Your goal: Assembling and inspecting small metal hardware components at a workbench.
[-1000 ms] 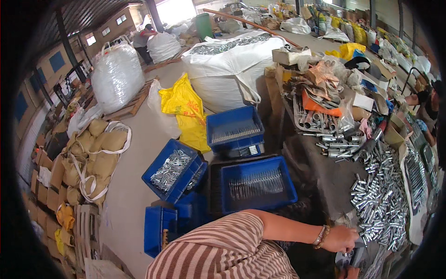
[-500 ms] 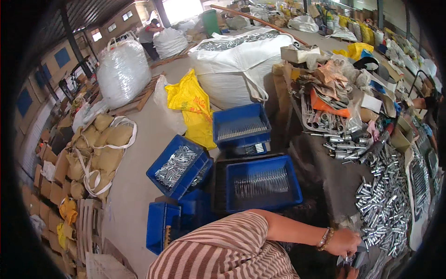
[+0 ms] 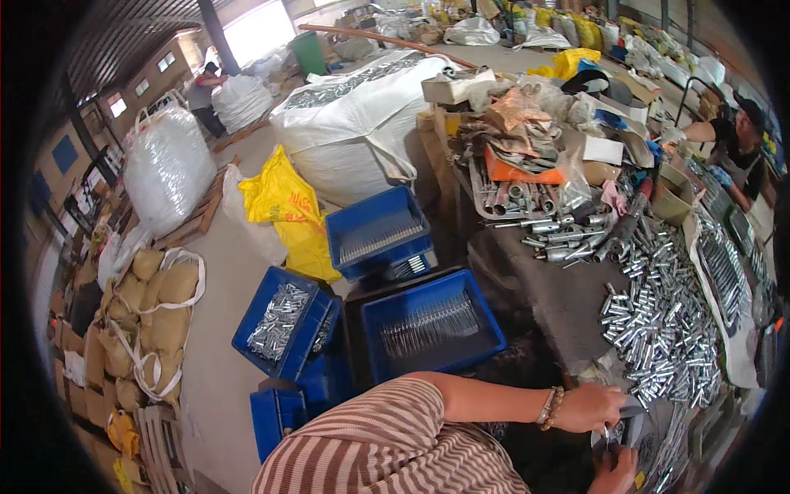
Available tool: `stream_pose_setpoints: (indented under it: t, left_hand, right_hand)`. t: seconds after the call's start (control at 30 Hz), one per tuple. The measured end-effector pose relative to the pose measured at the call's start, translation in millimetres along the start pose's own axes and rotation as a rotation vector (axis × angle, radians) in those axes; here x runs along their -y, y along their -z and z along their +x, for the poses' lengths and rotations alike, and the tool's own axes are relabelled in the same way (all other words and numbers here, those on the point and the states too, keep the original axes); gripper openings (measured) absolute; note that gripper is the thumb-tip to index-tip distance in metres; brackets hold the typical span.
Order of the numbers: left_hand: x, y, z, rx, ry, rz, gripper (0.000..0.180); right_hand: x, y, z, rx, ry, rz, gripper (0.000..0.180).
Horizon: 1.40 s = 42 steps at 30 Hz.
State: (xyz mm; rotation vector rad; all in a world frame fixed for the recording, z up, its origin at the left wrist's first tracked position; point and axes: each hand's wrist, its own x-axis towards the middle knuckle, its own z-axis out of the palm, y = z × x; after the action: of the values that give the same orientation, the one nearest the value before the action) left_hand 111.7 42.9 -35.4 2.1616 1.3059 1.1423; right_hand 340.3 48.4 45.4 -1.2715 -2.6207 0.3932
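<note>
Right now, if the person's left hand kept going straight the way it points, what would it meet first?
The left hand points rightward across the table edge. First in line is the small grey metal piece at its fingertips, then the heap of silvery metal tubes. Depth is unclear.

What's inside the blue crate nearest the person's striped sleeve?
The blue crate holds a thin, flat layer of slim metal pins lying in rows, with bare blue floor around them. Its near edge is hidden behind the striped sleeve, so that corner cannot be checked.
</note>
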Motion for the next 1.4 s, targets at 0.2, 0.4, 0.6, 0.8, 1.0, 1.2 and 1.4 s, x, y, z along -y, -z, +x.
stream_pose_setpoints:
  t: [0.2,0.4,0.6,0.8,1.0,1.2,1.4]
  left_hand:
    - [-3.4,-5.4,-2.7,0.024,-0.014,-0.009,0.019]
    - [-8.9,0.6,-5.5,-0.011,-0.018,-0.036,0.013]
    - [-12.4,39.1,-1.5,0.019,-0.067,0.164,0.012]
    - [-19.3,37.2,8.7,0.081,0.114,-0.027,0.015]
    - [-26.0,35.1,5.1,0.079,0.142,-0.016,0.018]
    - [-26.5,35.8,4.9,0.094,0.164,-0.008,0.018]
    - [-25.4,36.4,3.9,0.105,0.247,-0.072,0.016]
  right_hand:
    - [-7.0,-4.2,-11.6,-0.004,-0.064,-0.077,0.030]
    - [-19.3,-32.9,-16.3,-0.242,-0.060,0.017,0.014]
    - [1.4,-21.9,10.1,-0.295,0.049,0.135,0.014]
    - [-0.5,-20.7,2.2,-0.373,0.017,0.176,0.014]
    - [-4.5,-22.7,-0.1,-0.405,0.075,0.137,0.015]
    - [-5.1,-23.6,1.7,-0.380,0.117,0.103,0.014]
    - [-7.4,-27.0,5.1,-0.365,0.142,0.072,0.017]
